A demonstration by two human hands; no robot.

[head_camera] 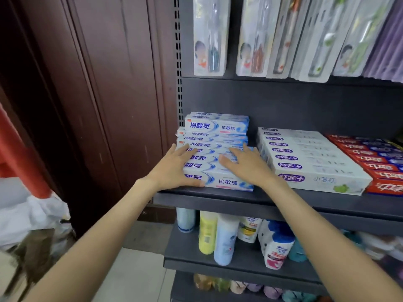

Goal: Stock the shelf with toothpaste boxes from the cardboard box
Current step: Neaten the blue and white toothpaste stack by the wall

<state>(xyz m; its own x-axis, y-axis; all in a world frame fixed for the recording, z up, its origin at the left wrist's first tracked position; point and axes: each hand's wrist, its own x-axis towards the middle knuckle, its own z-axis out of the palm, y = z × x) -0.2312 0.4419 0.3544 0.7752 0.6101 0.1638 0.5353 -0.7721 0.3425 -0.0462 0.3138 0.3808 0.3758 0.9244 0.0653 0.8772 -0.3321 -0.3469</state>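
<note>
Left hand (177, 168): flat on the left part of the blue-and-white toothpaste boxes (218, 165), fingers straight and spread, thumb along the front face of the foremost box; nothing clasped.
Right hand (244, 163): flat on the right part of the same row, fingers straight and pointing left and back, palm down; nothing clasped.
Blue-and-white toothpaste boxes: lying lengthwise in a row on the left end of the dark shelf (250, 202), one behind another from the front edge to the back panel; two more stacked on top at the rear, above the fingertips.
White toothpaste boxes (309, 158): second row just to the right, purple logos, foremost box with a green mark near its right end; close beside the right wrist.
Red toothpaste boxes (379, 168): third row at the far right, touching the white row.
Toothbrush packs (261, 35): hanging above the shelf, blurred.
Bottles (226, 238): standing on the next shelf down, yellow, pale blue and white.
Lowest shelf: small soft-coloured items, too blurred to tell.
Brown panelling (98, 94): left of the shelving.
White bag (28, 216): low at the left, blurred.
Cardboard box: none in view.
</note>
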